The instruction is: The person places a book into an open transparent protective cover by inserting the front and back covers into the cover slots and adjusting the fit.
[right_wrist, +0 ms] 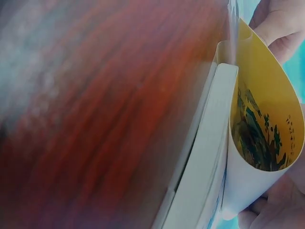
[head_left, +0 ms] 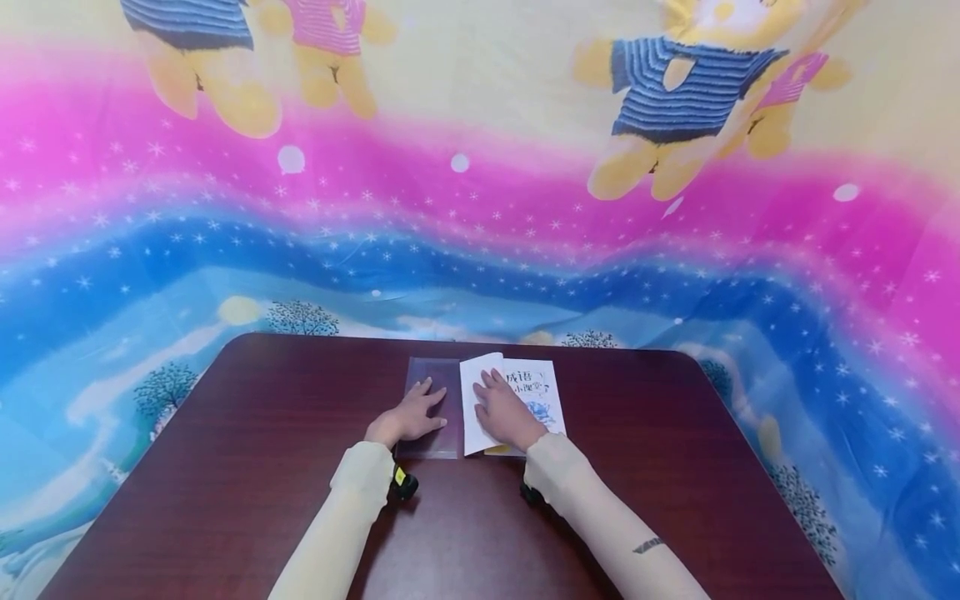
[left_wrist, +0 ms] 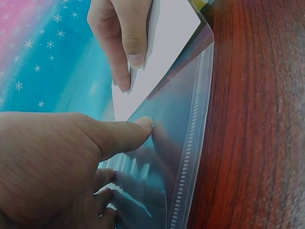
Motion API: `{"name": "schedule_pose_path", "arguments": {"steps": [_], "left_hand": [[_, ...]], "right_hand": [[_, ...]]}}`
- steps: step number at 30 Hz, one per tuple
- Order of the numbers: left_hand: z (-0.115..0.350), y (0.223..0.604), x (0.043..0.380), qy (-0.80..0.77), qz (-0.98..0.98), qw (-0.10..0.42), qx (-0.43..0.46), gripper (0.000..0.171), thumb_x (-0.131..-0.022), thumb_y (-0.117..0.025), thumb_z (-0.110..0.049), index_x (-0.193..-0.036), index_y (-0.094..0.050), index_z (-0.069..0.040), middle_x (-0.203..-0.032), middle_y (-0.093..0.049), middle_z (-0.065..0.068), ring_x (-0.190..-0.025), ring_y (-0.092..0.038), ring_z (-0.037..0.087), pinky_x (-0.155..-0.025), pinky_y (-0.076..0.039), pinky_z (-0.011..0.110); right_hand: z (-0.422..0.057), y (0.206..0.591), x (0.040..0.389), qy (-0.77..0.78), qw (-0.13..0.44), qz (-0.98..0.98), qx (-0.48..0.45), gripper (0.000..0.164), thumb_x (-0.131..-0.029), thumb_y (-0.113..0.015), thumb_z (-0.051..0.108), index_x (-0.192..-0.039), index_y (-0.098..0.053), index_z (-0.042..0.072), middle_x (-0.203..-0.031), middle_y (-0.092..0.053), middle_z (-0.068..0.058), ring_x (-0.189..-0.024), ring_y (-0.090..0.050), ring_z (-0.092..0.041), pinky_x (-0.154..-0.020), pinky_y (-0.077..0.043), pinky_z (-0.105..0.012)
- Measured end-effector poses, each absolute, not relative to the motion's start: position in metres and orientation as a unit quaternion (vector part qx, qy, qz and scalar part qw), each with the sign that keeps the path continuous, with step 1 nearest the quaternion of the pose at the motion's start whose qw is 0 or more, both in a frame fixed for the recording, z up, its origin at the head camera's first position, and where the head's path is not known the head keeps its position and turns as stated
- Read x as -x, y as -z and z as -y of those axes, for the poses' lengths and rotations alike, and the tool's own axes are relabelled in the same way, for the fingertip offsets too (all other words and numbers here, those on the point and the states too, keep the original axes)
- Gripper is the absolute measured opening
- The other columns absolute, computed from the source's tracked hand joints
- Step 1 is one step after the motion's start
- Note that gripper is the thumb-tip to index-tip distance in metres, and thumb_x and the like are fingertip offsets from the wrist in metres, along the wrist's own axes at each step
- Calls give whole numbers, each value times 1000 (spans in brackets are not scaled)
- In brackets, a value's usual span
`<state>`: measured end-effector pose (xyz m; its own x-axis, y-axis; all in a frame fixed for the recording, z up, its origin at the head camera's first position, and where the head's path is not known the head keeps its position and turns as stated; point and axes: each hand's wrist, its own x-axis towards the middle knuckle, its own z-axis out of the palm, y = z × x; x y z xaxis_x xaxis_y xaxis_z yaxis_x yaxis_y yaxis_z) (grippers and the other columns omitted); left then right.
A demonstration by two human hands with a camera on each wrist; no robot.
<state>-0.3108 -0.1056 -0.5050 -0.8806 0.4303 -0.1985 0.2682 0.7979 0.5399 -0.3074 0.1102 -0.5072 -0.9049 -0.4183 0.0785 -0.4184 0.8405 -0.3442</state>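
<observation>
On the table lies a book (head_left: 537,375) with a white front bearing dark printed characters and a blue picture. Its white cover leaf (head_left: 474,417) bends over to the left. In the right wrist view, the yellow, printed inside of that leaf (right_wrist: 274,86) curls beside the page block (right_wrist: 202,157). A clear plastic book cover (head_left: 431,447) extends left from the book. My left hand (head_left: 408,414) rests on the plastic with fingers spread, its thumb near the white leaf's corner. My right hand (head_left: 510,414) presses the white leaf with extended fingers.
The dark red-brown wooden table (head_left: 247,467) has rounded far corners. Behind it hangs a colourful cloth (head_left: 450,208) with bears and snowflakes. A black wrist device (head_left: 405,483) sits under my left cuff.
</observation>
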Motion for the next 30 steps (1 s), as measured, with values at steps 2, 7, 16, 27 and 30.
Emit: {"name": "schedule_pose_path", "arguments": {"steps": [2,7,16,27,30], "left_hand": [[106,505,311,-258,-935,157,-188,63,-102,-62,-24,-157,-38,-5,-168,-13,25,-156,-9,43,-122,-21,59],[106,506,311,-262,-933,155,-192,63,-102,-61,-24,-157,-37,-4,-168,-12,26,-156,-9,44,-122,-21,58],[106,508,310,-260,-933,152,-196,62,-103,-60,-23,-157,-37,-3,-167,-13,27,-155,-9,45,-122,-21,59],[106,505,312,-262,-932,154,-197,64,-102,-61,-24,-157,-36,-5,-168,-12,25,-156,-8,43,-122,-21,59],[106,507,312,-263,-933,153,-194,64,-102,-62,-24,-157,-37,-5,-168,-13,25,-156,-9,43,-122,-21,58]], "right_hand": [[-109,508,308,-174,-1,960,-217,45,-104,-54,15,-144,-52,-6,-158,-36,-29,-152,-25,-44,-124,-22,-50],[-106,507,308,-159,-1,965,-210,45,-104,-54,15,-144,-53,-5,-158,-37,-27,-152,-26,-42,-124,-22,-50],[-100,507,307,-136,-11,971,-195,45,-105,-52,18,-145,-52,-3,-160,-36,-24,-153,-25,-39,-125,-20,-48],[-93,506,309,-109,10,973,-201,44,-105,-54,17,-144,-54,-4,-158,-39,-25,-152,-28,-39,-125,-21,-48],[-91,507,308,-104,6,975,-198,45,-106,-53,19,-144,-53,-3,-158,-38,-25,-152,-27,-39,-125,-20,-47]]}}
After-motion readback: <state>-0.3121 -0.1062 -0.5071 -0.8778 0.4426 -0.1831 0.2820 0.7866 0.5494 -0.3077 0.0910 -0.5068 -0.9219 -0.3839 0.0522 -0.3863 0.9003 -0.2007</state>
